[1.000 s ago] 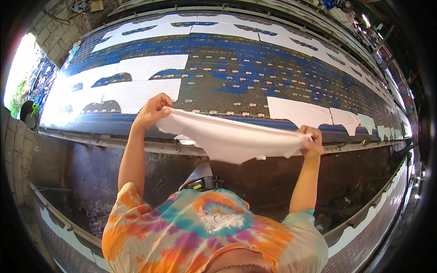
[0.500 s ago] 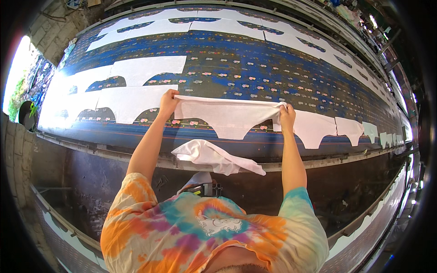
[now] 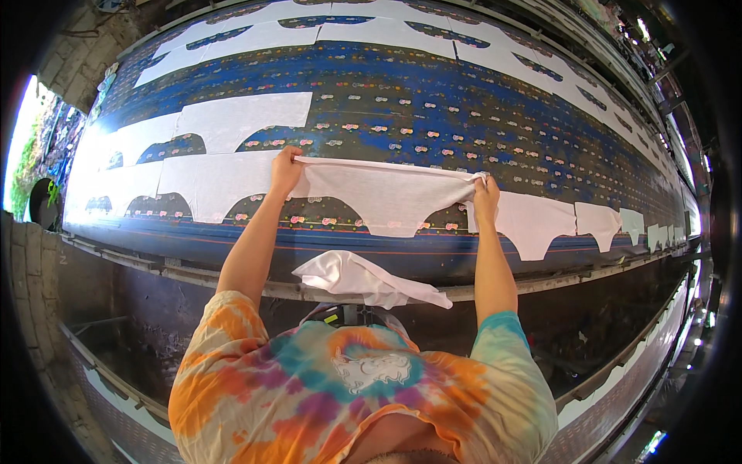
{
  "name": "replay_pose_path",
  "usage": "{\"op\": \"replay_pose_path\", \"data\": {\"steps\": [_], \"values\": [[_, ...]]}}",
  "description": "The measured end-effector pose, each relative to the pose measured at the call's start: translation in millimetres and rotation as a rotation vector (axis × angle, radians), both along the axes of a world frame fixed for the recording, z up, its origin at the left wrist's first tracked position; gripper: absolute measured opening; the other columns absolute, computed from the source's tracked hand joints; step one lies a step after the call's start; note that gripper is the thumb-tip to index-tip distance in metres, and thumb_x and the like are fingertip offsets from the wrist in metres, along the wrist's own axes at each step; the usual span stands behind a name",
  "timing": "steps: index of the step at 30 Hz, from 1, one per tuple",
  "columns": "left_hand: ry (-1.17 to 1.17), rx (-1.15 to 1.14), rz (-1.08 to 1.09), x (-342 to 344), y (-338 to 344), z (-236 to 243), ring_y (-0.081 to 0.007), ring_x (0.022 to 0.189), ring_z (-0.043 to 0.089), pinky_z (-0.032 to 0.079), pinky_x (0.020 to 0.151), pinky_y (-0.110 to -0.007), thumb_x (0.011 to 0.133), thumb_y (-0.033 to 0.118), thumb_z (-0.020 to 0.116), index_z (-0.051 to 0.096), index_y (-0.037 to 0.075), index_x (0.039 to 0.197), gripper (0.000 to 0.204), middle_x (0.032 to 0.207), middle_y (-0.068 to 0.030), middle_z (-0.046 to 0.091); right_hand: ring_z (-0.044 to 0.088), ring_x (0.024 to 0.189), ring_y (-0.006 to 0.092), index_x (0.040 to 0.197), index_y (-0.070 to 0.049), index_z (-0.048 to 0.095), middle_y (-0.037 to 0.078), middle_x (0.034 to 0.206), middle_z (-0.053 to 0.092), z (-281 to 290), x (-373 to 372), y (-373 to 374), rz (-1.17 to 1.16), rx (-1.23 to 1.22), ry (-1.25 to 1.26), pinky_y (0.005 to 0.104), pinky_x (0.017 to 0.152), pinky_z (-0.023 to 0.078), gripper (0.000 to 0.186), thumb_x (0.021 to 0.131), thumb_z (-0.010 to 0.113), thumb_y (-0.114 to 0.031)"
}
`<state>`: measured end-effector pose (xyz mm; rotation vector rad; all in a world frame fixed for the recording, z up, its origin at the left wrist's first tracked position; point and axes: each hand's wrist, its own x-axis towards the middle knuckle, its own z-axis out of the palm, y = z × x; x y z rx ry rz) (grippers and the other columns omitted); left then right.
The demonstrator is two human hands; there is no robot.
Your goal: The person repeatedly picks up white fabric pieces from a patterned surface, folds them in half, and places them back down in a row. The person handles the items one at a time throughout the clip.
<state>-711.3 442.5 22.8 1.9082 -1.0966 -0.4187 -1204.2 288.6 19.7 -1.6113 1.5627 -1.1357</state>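
A white cut fabric panel [image 3: 390, 193] with a curved lower edge is stretched between my hands along the near side of a long printing table [image 3: 325, 241]. My left hand [image 3: 285, 172] pinches its upper left corner, close against the end of a flat-lying white panel [image 3: 197, 184]. At the upper right corner, where the cloth bunches, my right hand [image 3: 485, 199] grips it beside another laid panel [image 3: 532, 220]. The held panel's lower middle part hangs low over the table surface; whether it touches cannot be told. Nearer me, a crumpled loose white cloth [image 3: 367, 280] lies at the table's edge.
Small printed vehicle motifs in rows cover the table's blue and dark surface. A white panel [image 3: 247, 114] lies behind my left hand, and rows of panels [image 3: 386, 35] line the far side. A rail [image 3: 564, 284] runs along the near edge. A brick wall [image 3: 31, 286] stands left.
The held panel's left end has come up against the neighbouring laid panel. Both hands keep their grip, and the view has shifted slightly.
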Motion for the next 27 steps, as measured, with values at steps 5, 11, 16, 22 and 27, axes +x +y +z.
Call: {"op": "replay_pose_path", "data": {"steps": [5, 11, 16, 22, 27], "values": [[0.088, -0.056, 0.032, -3, 4, -1, -0.0203, 0.077, 0.068, 0.052, 0.069, -0.034, 0.082, 0.002, 0.068, 0.067, -0.002, 0.103, 0.021, 0.086, -0.0131, 0.072, 0.055, 0.079, 0.0227, 0.094, 0.003, 0.061, 0.014, 0.086, 0.063, -1, 2, 4, -0.013, -0.019, -0.042, 0.036, 0.075, 0.044, 0.018, 0.094, 0.058, -0.015], [0.123, -0.074, 0.059, -4, 5, 3, -0.0186, 0.074, 0.067, 0.051, 0.067, -0.032, 0.083, 0.002, 0.068, 0.067, -0.002, 0.102, 0.019, 0.084, -0.0118, 0.071, 0.054, 0.077, 0.0212, 0.095, 0.002, 0.06, 0.013, 0.085, 0.062, -1, 1, 1, -0.018, 0.009, 0.02, 0.0352, 0.073, 0.043, 0.021, 0.095, 0.058, -0.018], [0.114, -0.031, 0.091, -4, 2, 4, -0.0179, 0.073, 0.065, 0.05, 0.065, -0.032, 0.081, 0.002, 0.069, 0.067, -0.002, 0.102, 0.021, 0.082, -0.0099, 0.07, 0.055, 0.077, 0.0235, 0.095, 0.002, 0.06, 0.015, 0.084, 0.063, 4, 8, 2, -0.025, -0.042, 0.04, 0.0369, 0.073, 0.044, 0.024, 0.096, 0.057, -0.021], [0.101, -0.009, 0.1, -4, 2, 5, -0.0195, 0.072, 0.065, 0.05, 0.065, -0.034, 0.082, 0.006, 0.073, 0.066, -0.002, 0.103, 0.024, 0.081, -0.0102, 0.07, 0.058, 0.08, 0.0273, 0.097, 0.002, 0.062, 0.017, 0.088, 0.065, 12, 14, 4, -0.056, -0.01, 0.125, 0.0387, 0.075, 0.045, 0.028, 0.097, 0.058, -0.025], [-0.076, -0.047, 0.149, -11, 3, 3, -0.0275, 0.08, 0.066, 0.051, 0.07, -0.039, 0.084, 0.01, 0.073, 0.064, -0.001, 0.107, 0.027, 0.087, -0.0132, 0.07, 0.061, 0.079, 0.0316, 0.097, 0.002, 0.063, 0.019, 0.089, 0.067, 14, 15, 5, -0.072, -0.027, 0.174, 0.0404, 0.074, 0.046, 0.031, 0.096, 0.06, -0.028]]}}
